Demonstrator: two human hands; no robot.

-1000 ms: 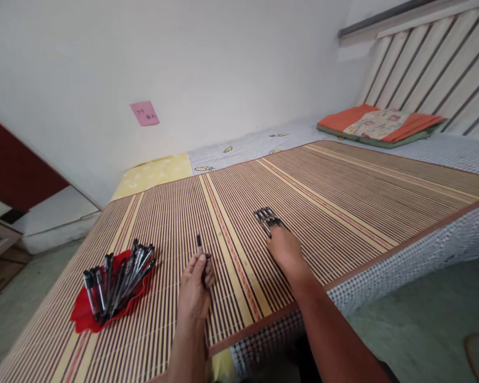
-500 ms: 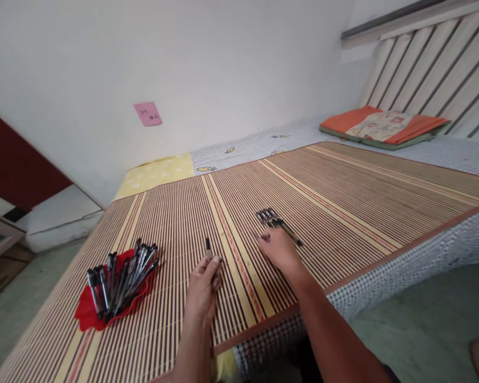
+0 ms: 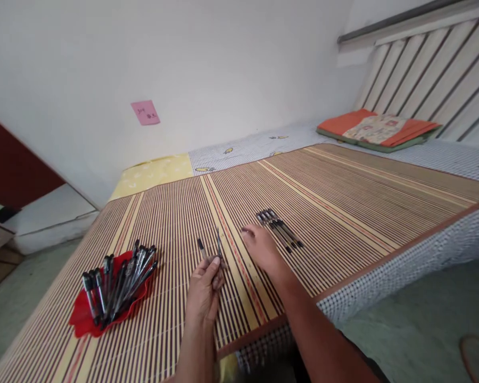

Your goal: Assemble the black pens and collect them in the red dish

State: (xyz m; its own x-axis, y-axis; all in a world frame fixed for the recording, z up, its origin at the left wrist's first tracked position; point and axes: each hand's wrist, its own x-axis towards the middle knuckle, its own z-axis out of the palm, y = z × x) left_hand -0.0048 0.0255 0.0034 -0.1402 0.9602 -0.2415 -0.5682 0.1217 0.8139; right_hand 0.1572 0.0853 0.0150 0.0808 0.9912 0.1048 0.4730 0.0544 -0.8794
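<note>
Inside the near edge of the striped mat (image 3: 175, 218), left hand (image 3: 205, 282) is grasping a black-ended pen (image 3: 200, 246) and a slim dark rod (image 3: 219, 244). Right hand (image 3: 260, 247) is hanging beside a row of black pens (image 3: 280, 230), lying midway between near and far edges; cannot tell whether it is gripping anything. Toward the left edge, a red dish (image 3: 79, 314) is holding other pens (image 3: 122, 279).

A home bedroom is indicated: a striped mat (image 3: 235, 207) is laid over a checked sheet (image 3: 383, 282) across the middle of the frame, and folded orange cloth (image 3: 377, 127) is placed near a slatted headboard (image 3: 423, 74) at upper right
</note>
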